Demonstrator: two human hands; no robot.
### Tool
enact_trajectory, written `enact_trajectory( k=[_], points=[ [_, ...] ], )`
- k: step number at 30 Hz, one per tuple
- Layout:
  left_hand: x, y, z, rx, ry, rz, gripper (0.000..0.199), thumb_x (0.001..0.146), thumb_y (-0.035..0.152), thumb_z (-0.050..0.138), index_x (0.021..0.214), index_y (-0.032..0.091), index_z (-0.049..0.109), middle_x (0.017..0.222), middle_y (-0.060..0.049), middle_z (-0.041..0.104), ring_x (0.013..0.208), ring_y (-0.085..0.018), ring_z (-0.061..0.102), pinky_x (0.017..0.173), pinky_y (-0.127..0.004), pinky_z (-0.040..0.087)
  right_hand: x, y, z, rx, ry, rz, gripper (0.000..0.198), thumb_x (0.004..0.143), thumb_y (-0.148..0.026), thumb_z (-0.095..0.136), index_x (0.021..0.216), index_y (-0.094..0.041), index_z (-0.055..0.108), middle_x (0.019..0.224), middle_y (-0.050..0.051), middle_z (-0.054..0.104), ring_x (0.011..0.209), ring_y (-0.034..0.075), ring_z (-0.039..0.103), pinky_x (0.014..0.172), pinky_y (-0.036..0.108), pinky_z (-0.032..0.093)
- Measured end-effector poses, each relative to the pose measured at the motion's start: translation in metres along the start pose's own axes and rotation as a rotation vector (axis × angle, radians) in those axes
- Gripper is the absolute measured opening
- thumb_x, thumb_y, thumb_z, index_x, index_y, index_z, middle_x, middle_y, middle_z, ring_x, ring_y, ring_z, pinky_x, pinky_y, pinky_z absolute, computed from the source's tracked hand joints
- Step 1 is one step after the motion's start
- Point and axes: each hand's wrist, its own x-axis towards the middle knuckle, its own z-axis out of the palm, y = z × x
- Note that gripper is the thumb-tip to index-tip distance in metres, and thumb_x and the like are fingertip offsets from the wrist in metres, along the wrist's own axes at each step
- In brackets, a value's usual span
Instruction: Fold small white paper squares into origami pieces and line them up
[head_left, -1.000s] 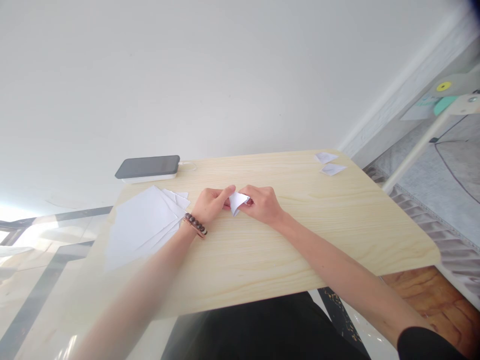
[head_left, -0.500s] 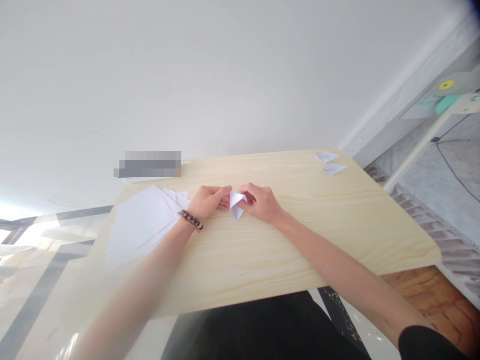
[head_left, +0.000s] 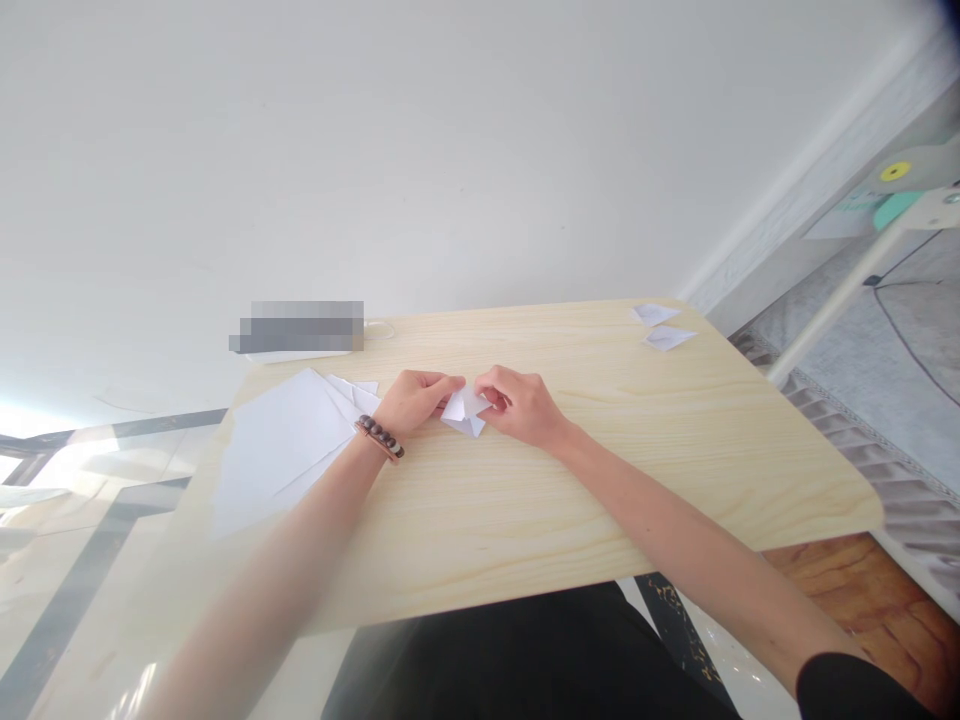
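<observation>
A small folded piece of white paper (head_left: 466, 408) is held between my two hands above the middle of the table. My left hand (head_left: 418, 398), with a beaded bracelet at the wrist, pinches its left side between thumb and fingers. On the other side, the fingertips of my right hand (head_left: 519, 402) are closed on the paper's right edge. Several creased faces of it show, with a point hanging downward. My fingers hide part of its upper edges.
White paper sheets (head_left: 289, 440) lie fanned out at the table's left. Two folded paper pieces, one farther back (head_left: 655, 315) and one nearer (head_left: 670, 338), rest at the far right corner. A blurred-out object (head_left: 300, 330) stands at the back left of the wooden table (head_left: 600, 520).
The folded paper has opened wider to the left, showing more of its flaps. My right hand has shifted slightly left, and my left hand has barely moved.
</observation>
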Motion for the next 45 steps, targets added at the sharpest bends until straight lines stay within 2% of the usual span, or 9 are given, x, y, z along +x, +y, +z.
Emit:
enact_trajectory(
  k=[5, 9, 13, 16, 19, 23, 30, 36, 45],
  points=[
    [0.000, 0.000, -0.002, 0.003, 0.040, 0.011, 0.035, 0.067, 0.046, 0.056, 0.056, 0.013, 0.059, 0.050, 0.001, 0.051, 0.050, -0.010, 0.044, 0.047, -0.021, 0.032, 0.001, 0.000, -0.004, 0.153, -0.023, 0.010, 0.021, 0.070, -0.010, 0.049, 0.087, -0.020, 0.054, 0.088, 0.001, 0.051, 0.059, 0.006, 0.047, 0.048, 0.018, 0.038],
    [0.002, -0.002, -0.004, -0.057, 0.027, 0.015, 0.035, 0.065, 0.048, 0.058, 0.057, 0.013, 0.060, 0.051, 0.001, 0.051, 0.050, -0.009, 0.044, 0.048, -0.021, 0.033, 0.002, 0.002, -0.009, 0.245, 0.006, 0.042, 0.021, 0.072, -0.010, 0.047, 0.085, -0.020, 0.059, 0.093, 0.003, 0.046, 0.065, 0.007, 0.049, 0.051, 0.019, 0.042],
    [0.005, -0.009, -0.004, -0.109, 0.009, 0.033, 0.036, 0.066, 0.047, 0.059, 0.071, 0.013, 0.066, 0.061, 0.000, 0.058, 0.057, -0.010, 0.049, 0.053, -0.021, 0.037, 0.003, 0.001, -0.014, 0.310, -0.036, 0.120, 0.019, 0.074, -0.016, 0.048, 0.087, -0.020, 0.060, 0.097, 0.004, 0.046, 0.069, 0.008, 0.051, 0.056, 0.022, 0.044],
    [0.005, -0.011, -0.003, -0.132, 0.014, 0.034, 0.039, 0.066, 0.047, 0.060, 0.079, 0.012, 0.067, 0.067, -0.002, 0.062, 0.061, -0.013, 0.053, 0.056, -0.023, 0.040, 0.004, 0.001, -0.014, 0.312, -0.042, 0.233, 0.016, 0.076, -0.024, 0.050, 0.090, -0.018, 0.056, 0.088, 0.003, 0.052, 0.067, 0.009, 0.050, 0.056, 0.021, 0.042],
    [0.004, -0.009, -0.001, -0.115, 0.051, 0.034, 0.040, 0.066, 0.048, 0.060, 0.081, 0.012, 0.068, 0.067, -0.003, 0.063, 0.062, -0.014, 0.054, 0.056, -0.023, 0.040, 0.004, 0.002, -0.011, 0.274, -0.066, 0.327, 0.017, 0.078, -0.032, 0.050, 0.076, -0.016, 0.053, 0.067, -0.002, 0.052, 0.056, 0.007, 0.044, 0.051, 0.019, 0.035],
    [0.001, -0.005, 0.001, -0.080, 0.087, 0.041, 0.039, 0.066, 0.048, 0.059, 0.078, 0.012, 0.069, 0.063, -0.003, 0.063, 0.062, -0.015, 0.055, 0.053, -0.024, 0.039, 0.004, 0.003, -0.008, 0.262, -0.146, 0.349, 0.026, 0.080, -0.035, 0.047, 0.064, -0.015, 0.051, 0.055, -0.004, 0.045, 0.049, 0.006, 0.036, 0.047, 0.019, 0.029],
    [0.000, -0.005, 0.001, -0.075, 0.078, 0.084, 0.038, 0.068, 0.047, 0.058, 0.074, 0.012, 0.069, 0.064, -0.003, 0.063, 0.062, -0.015, 0.054, 0.054, -0.025, 0.039, 0.005, 0.001, -0.012, 0.315, -0.184, 0.334, 0.026, 0.082, -0.032, 0.043, 0.063, -0.015, 0.050, 0.056, -0.004, 0.042, 0.051, 0.006, 0.034, 0.048, 0.020, 0.028],
    [0.003, -0.010, 0.001, -0.114, 0.034, 0.126, 0.038, 0.067, 0.047, 0.061, 0.083, 0.014, 0.068, 0.076, -0.004, 0.065, 0.065, -0.013, 0.054, 0.058, -0.023, 0.040, 0.005, 0.001, -0.011, 0.327, -0.203, 0.328, 0.026, 0.081, -0.032, 0.043, 0.061, -0.016, 0.047, 0.053, -0.005, 0.037, 0.049, 0.006, 0.031, 0.047, 0.020, 0.026],
    [0.004, -0.012, 0.000, -0.104, 0.057, 0.100, 0.039, 0.066, 0.047, 0.062, 0.083, 0.012, 0.069, 0.077, -0.005, 0.067, 0.068, -0.015, 0.056, 0.059, -0.023, 0.042, 0.005, 0.001, -0.011, 0.318, -0.199, 0.327, 0.027, 0.081, -0.033, 0.042, 0.061, -0.016, 0.048, 0.054, -0.004, 0.039, 0.050, 0.006, 0.033, 0.047, 0.020, 0.027]
  ],
)
